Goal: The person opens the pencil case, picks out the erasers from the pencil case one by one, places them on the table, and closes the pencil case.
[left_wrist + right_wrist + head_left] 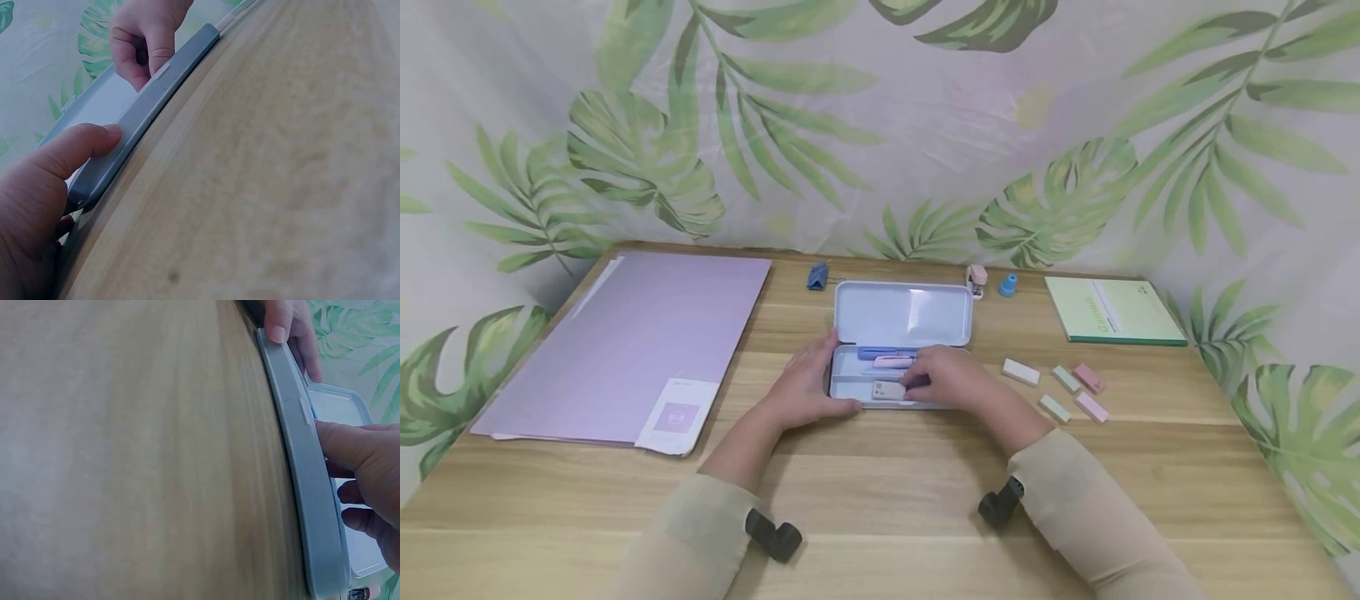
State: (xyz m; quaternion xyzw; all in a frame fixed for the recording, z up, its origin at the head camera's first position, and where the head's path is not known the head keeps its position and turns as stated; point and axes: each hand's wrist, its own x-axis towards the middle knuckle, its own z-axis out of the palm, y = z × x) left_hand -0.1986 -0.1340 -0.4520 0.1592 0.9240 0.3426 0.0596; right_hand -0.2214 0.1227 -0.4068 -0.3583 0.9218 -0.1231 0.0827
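A light-blue pencil case [904, 312] stands with its lid raised at the back. My left hand [805, 383] grips its left end, the thumb on the front wall [156, 94] and the fingers along the side. Inside the tray, my right hand [946, 377] holds the right end of a white eraser [887, 390] in the front compartment. Behind that eraser lie a blue pen [880, 352] and a pink pen [891, 362]. In the right wrist view, the right hand [369, 462] reaches over the front wall, and its fingertips are hidden inside the case.
Right of the case lie a white eraser [1021, 372] and several small green and pink blocks [1088, 377]. A green notebook [1112, 310] is behind them. A pink stapler [976, 280], a blue sharpener-like piece [1008, 286] and a dark-blue item [817, 276] sit at the back. A purple folder [640, 342] covers the left.
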